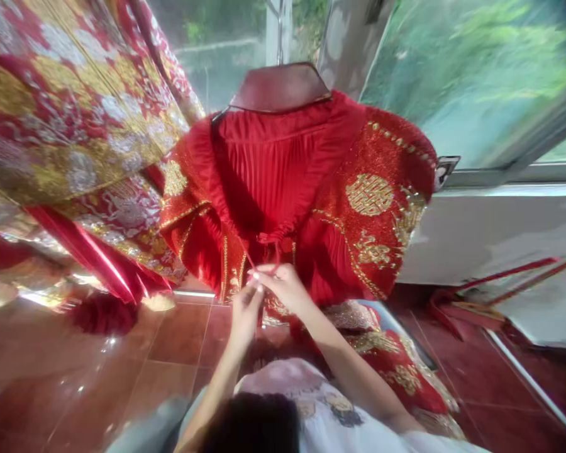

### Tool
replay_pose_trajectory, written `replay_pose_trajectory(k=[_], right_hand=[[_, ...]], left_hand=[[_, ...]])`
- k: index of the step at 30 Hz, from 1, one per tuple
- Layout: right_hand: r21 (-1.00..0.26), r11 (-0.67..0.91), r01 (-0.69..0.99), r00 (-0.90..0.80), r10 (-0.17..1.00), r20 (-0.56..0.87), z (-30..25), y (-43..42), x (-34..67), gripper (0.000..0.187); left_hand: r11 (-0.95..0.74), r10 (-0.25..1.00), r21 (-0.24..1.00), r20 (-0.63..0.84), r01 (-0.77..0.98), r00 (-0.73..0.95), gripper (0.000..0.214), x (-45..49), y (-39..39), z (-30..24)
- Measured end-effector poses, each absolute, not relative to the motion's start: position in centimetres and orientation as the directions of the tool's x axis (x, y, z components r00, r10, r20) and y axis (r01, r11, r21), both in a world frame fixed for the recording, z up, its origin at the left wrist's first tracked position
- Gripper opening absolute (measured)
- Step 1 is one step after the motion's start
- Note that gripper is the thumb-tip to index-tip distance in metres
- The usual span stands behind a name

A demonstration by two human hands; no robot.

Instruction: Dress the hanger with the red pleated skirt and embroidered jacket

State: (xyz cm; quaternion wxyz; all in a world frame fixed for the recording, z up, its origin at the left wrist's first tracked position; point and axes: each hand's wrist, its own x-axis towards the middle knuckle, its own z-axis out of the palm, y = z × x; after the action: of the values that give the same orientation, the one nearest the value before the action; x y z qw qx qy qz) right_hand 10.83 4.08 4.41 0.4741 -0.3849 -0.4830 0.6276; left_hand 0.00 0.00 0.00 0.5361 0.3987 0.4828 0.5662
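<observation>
A red pleated garment (273, 170) with gold embroidery hangs in front of me on a dark red hanger (283, 87). Thin red drawstring cord (248, 251) comes down from the gathered neckline to my hands. My left hand (246, 303) is closed in a pinch on the cord just below the neckline. Right beside it, my right hand (282, 286) also pinches the cord, a loop of which rises above its fingers. The fingertips of both hands meet, and the exact crossing of the cord between them is too small to make out.
Red, gold and silver embroidered cloth (75, 107) hangs at the left. More red and gold embroidered fabric (396, 365) lies low at the right, over a blue-grey edge. Behind the garment is a window (453, 82). A red-handled object (471, 302) stands by the wall on the tiled floor (165, 343).
</observation>
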Motion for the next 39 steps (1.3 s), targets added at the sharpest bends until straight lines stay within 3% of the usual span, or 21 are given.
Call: replay_pose_trajectory(k=[3, 6, 11, 13, 15, 17, 19, 21, 23, 26, 31, 36, 39], right_hand=[[-0.964, -0.05, -0.261, -0.24, 0.971, 0.015, 3.9, 3.7, 10.4, 0.036], [-0.965, -0.051, -0.258, -0.232, 0.973, 0.011, 3.4, 3.5, 10.2, 0.037], [-0.965, -0.102, -0.24, -0.243, 0.969, -0.042, 2.8, 3.4, 10.1, 0.033], [-0.959, -0.121, -0.256, -0.243, 0.968, -0.058, 2.7, 3.2, 10.0, 0.034], [-0.951, -0.136, -0.279, -0.234, 0.97, -0.07, 2.8, 2.7, 10.0, 0.036], [-0.948, -0.147, -0.284, -0.231, 0.97, -0.081, 3.1, 2.2, 10.0, 0.037], [-0.957, -0.129, -0.259, -0.23, 0.971, -0.068, 3.5, 1.8, 10.0, 0.034], [-0.972, -0.076, -0.224, -0.223, 0.975, -0.025, 4.0, 1.5, 10.0, 0.031], [-0.982, -0.021, -0.19, -0.218, 0.976, 0.021, 4.2, 1.4, 10.1, 0.03], [-0.996, 0.07, -0.047, -0.201, 0.977, 0.078, 3.9, 1.8, 10.3, 0.027], [-0.94, 0.157, 0.302, -0.154, 0.981, 0.115, 3.2, 2.8, 9.8, 0.018], [-0.933, 0.199, 0.3, -0.189, 0.971, 0.147, 3.4, 2.7, 9.2, 0.02], [-0.983, 0.109, 0.147, -0.189, 0.979, 0.08, 3.4, 2.2, 9.1, 0.02]], left_hand=[[0.013, 0.984, 0.947, -0.069, -0.32, -0.162, 0.043, -1.9, 0.1, 0.7], [-0.173, 0.939, 0.946, 0.074, -0.274, -0.337, 0.037, -3.7, 0.4, 2.7], [-0.499, 0.729, 0.866, 0.442, 0.036, -0.522, 0.023, -6.4, 0.6, 9.6], [-0.517, 0.697, 0.837, 0.534, 0.18, -0.479, 0.024, -6.6, 0.4, 12.6], [-0.464, 0.746, 0.786, 0.596, 0.409, -0.298, 0.031, -5.8, 0.3, 14.6], [-0.349, 0.857, 0.617, 0.515, 0.705, -0.026, 0.036, -4.0, 0.5, 15.6], [-0.238, 0.944, 0.304, 0.296, 0.922, 0.146, 0.034, -1.8, 0.8, 15.6], [-0.161, 0.98, 0.014, 0.117, 0.987, 0.158, 0.03, 0.2, 1.4, 15.1], [-0.109, 0.992, -0.131, 0.044, 0.985, 0.115, 0.029, 1.3, 2.0, 14.6], [-0.086, 0.996, -0.202, -0.017, 0.976, 0.084, 0.028, 1.7, 2.8, 13.8], [-0.239, 0.956, -0.282, -0.238, 0.929, 0.173, 0.029, 2.6, 5.2, 12.8], [-0.306, 0.907, -0.237, -0.367, 0.922, 0.206, 0.017, 2.0, 6.7, 15.1], [-0.434, 0.882, -0.008, -0.209, 0.901, 0.423, 0.025, -1.6, 5.0, 16.4]])
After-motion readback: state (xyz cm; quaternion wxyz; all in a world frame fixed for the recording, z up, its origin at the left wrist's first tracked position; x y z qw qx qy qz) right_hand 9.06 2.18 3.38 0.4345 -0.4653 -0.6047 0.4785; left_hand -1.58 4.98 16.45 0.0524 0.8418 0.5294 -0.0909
